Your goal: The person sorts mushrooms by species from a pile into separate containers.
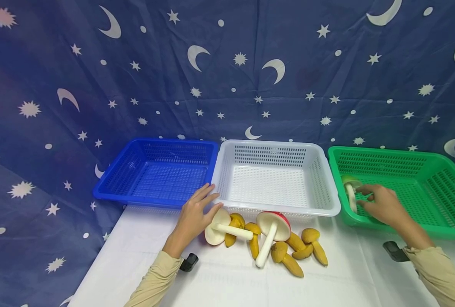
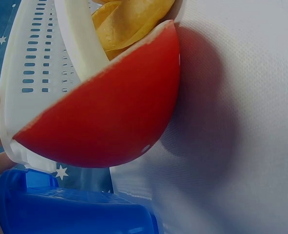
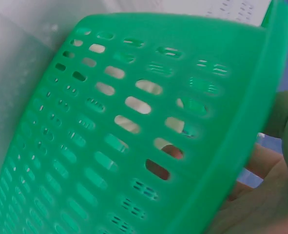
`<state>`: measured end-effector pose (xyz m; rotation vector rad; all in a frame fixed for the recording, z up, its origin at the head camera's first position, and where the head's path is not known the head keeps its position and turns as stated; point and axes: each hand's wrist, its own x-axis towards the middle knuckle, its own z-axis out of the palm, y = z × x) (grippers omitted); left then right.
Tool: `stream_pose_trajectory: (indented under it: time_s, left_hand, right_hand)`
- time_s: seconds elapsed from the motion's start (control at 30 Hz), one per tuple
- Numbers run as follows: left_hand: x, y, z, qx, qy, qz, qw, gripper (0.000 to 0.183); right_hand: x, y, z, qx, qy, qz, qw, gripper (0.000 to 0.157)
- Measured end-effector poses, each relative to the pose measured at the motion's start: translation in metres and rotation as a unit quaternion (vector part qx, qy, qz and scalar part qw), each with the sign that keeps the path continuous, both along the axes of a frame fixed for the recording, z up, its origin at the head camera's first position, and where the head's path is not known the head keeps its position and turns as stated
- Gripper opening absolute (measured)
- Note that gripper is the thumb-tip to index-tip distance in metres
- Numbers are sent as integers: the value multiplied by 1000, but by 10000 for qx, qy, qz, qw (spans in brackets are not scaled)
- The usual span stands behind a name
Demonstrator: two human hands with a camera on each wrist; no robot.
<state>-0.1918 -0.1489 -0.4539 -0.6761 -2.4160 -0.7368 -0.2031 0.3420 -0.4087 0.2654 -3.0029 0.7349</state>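
"What's on the left?"
"A blue basket (image 1: pixel 167 181), then the left hand (image 1: pixel 194 213), fingers loosely spread, holding nothing, just beside a red mushroom (image 2: pixel 114 107)."
"And the middle?"
"A white basket (image 1: pixel 269 183), with yellow mushrooms (image 1: pixel 291 265) in front of it."
"Far right?"
"A green basket (image 1: pixel 423 187). A green-topped mushroom (image 1: pixel 352 198) is inside; the right hand (image 1: pixel 382 205) is at its stem, fingers bent. I can't tell whether they grip it."

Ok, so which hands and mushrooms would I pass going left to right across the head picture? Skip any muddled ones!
Left hand → red-capped mushroom beside it → second red-capped mushroom → rightmost yellow mushroom → white-stemmed mushroom in the green basket → right hand.
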Motion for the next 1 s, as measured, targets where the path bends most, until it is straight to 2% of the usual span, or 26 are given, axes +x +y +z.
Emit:
stream_pose_trajectory:
  time_s: [0.3,0.43,0.73,1.0]
  left_hand:
    - [0,0,2,23,11,-9,10000,31]
    - [0,0,1,-5,-10,-4,10000,31]
    - [1,0,0,-38,-134,37,9999,32]
    - [1,0,0,4,20,-3,10000,32]
  right_hand:
    - [22,-13,11,-113,791,-70,9968,33]
    - [32,-18,16,-148,1000,-81,9948,32]
    - [50,-30,28,-201,1188,10,9927,32]
    - [67,-45,33,-187,1182,56,9928,30]
